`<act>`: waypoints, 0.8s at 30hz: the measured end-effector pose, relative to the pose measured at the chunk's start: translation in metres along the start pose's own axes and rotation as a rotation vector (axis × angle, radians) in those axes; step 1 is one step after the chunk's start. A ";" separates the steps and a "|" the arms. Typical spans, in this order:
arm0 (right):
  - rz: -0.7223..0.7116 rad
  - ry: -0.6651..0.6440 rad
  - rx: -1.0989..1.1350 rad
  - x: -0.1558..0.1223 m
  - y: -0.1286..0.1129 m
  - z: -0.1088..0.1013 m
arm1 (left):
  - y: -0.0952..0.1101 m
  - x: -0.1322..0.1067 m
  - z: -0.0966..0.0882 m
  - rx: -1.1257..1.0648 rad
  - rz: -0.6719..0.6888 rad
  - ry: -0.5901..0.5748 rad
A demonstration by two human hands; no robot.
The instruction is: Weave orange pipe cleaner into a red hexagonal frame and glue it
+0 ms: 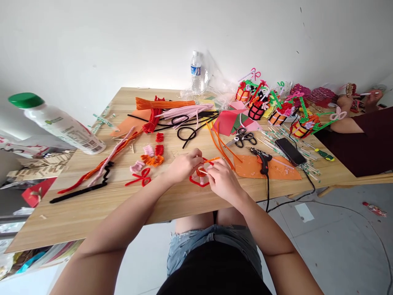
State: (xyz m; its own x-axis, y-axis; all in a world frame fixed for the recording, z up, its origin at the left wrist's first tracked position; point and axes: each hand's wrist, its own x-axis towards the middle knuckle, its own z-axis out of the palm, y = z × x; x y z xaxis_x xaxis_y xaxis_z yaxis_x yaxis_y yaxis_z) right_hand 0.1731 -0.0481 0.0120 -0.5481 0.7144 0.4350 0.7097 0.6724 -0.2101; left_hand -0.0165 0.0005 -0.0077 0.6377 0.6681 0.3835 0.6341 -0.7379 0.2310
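Observation:
In front of me, at the table's near edge, my left hand (186,166) pinches one end of an orange pipe cleaner (212,159). My right hand (223,178) has its fingers closed around the other end, and a thin pale stick (202,171) pokes out from under them. Just beneath both hands sits a red pipe-cleaner ring (200,184), partly covered by the fingers, with orange and pink inside it. A red pipe-cleaner bow (143,178) lies to the left, near crimped orange (152,159), pink and red pieces. Loose orange pipe cleaners (219,141) lie just beyond.
On the right are a glue gun (260,159) on orange paper, scissors (242,137), a phone (291,150) and several small decorated baskets (278,116). A white bottle (61,125) stands left, a water bottle (195,71) at the back. Another person's arm (346,123) reaches in.

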 end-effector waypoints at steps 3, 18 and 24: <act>0.006 -0.005 -0.019 0.001 -0.001 0.001 | -0.002 0.001 0.002 -0.028 -0.015 0.001; 0.038 -0.075 -0.041 0.013 -0.009 0.001 | 0.002 0.002 -0.003 0.001 0.038 -0.061; 0.053 -0.103 -0.043 0.014 -0.007 0.003 | 0.003 0.004 -0.004 -0.016 0.067 -0.056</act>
State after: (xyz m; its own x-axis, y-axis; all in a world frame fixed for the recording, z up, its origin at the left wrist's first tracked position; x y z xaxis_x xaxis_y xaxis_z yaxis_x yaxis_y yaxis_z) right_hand 0.1588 -0.0423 0.0168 -0.5506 0.7663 0.3312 0.7558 0.6260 -0.1920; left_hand -0.0142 0.0005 -0.0016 0.7023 0.6208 0.3484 0.5821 -0.7825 0.2208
